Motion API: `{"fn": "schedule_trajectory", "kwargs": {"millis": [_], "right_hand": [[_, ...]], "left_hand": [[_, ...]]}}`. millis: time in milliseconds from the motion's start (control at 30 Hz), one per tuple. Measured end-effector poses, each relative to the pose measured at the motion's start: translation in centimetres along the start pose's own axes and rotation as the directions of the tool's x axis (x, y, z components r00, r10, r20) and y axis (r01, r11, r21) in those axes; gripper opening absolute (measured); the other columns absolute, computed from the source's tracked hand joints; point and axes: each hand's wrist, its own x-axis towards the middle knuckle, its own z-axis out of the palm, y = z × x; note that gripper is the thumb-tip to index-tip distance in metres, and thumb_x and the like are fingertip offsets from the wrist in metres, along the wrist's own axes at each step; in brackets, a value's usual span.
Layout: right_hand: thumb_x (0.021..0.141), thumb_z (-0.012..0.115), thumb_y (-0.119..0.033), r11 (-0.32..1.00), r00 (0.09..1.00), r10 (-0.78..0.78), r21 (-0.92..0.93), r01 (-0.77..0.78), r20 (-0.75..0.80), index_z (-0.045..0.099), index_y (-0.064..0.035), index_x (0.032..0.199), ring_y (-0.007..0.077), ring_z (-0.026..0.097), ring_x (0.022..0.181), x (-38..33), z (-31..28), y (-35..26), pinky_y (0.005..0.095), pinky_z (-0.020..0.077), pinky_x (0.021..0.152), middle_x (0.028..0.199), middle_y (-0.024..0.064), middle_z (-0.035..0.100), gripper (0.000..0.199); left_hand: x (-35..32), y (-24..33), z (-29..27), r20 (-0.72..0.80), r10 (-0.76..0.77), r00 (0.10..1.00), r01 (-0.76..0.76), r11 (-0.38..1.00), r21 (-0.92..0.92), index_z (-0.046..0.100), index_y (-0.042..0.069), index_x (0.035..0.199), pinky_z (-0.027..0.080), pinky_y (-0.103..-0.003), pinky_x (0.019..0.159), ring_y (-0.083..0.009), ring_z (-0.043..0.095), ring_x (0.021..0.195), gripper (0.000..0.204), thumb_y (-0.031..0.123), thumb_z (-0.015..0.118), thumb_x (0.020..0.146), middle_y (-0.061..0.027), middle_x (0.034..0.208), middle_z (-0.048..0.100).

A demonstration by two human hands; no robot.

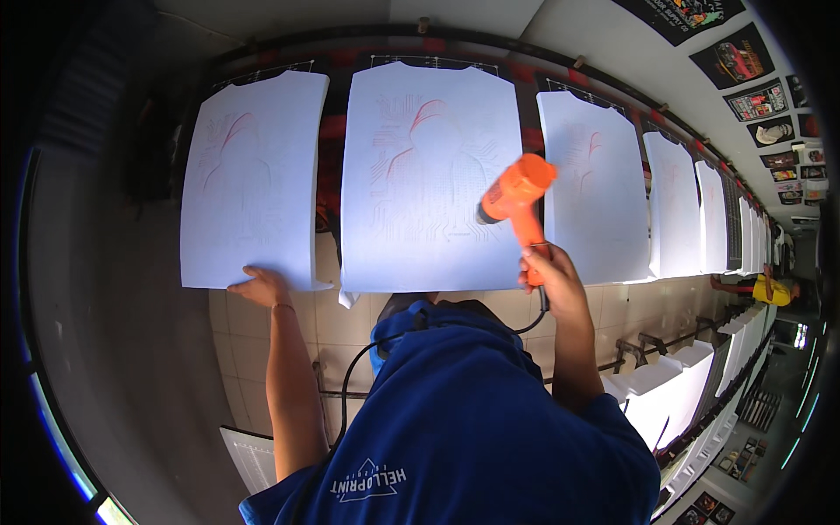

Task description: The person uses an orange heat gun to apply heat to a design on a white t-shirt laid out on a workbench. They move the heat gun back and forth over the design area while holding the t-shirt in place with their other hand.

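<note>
My right hand is wrapped round the handle of an orange heat gun. Its dark nozzle points left, over the lower right part of the middle white shirt panel. That panel carries a faint printed figure with red and grey lines. On the left, my left hand rests at the lower edge of another white shirt panel, fingers stretched over the cloth. The same faint print shows there. A black cord runs from the heat gun across my waist.
More white panels on boards, such as this one, stretch in a row to the right. Behind me on the right stands a second row of boards. A person in yellow stands far right. Printed pictures hang on the wall.
</note>
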Motion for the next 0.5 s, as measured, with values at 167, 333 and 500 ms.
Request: {"fn": "schedule_trajectory", "kwargs": {"millis": [167,333,500], "right_hand": [[0.090,0.060,-0.023,1.000,0.954,0.028,-0.004,-0.029,0.298,0.054,-0.0003,0.097,0.0121,0.059,0.064,1.2,4.8,0.3,0.0247,0.0448,0.049,0.078,0.0040,0.056,0.025],[0.091,0.059,-0.021,0.997,0.941,0.071,-0.058,-0.055,0.332,0.054,-0.0001,0.095,0.0115,0.057,0.063,1.0,5.4,0.0,0.0243,0.0446,0.049,0.078,0.0042,0.056,0.022],[0.090,0.060,-0.024,0.999,0.991,0.024,-0.027,-0.021,0.130,0.054,-0.0017,0.094,0.0112,0.056,0.062,-0.2,0.4,0.7,0.0248,0.0437,0.051,0.077,0.0028,0.055,0.023]], "left_hand": [[-0.4,0.6,-0.2,0.059,-0.026,0.998,0.026,1.000,-0.001,0.006,-0.015,0.139,0.047,-0.049,0.091,-0.0491,0.051,0.109,0.079,0.039,0.040,0.092,-0.0382,0.124,0.043],[-0.2,0.3,-0.2,0.050,-0.008,0.999,0.007,1.000,0.028,0.005,-0.014,0.139,0.047,-0.050,0.090,-0.0494,0.052,0.108,0.078,0.038,0.039,0.093,-0.0388,0.123,0.043],[0.4,-1.0,0.5,0.018,0.003,1.000,-0.004,1.000,0.021,0.004,-0.013,0.140,0.044,-0.050,0.094,-0.0489,0.049,0.112,0.078,0.039,0.038,0.093,-0.0386,0.127,0.039]]}}
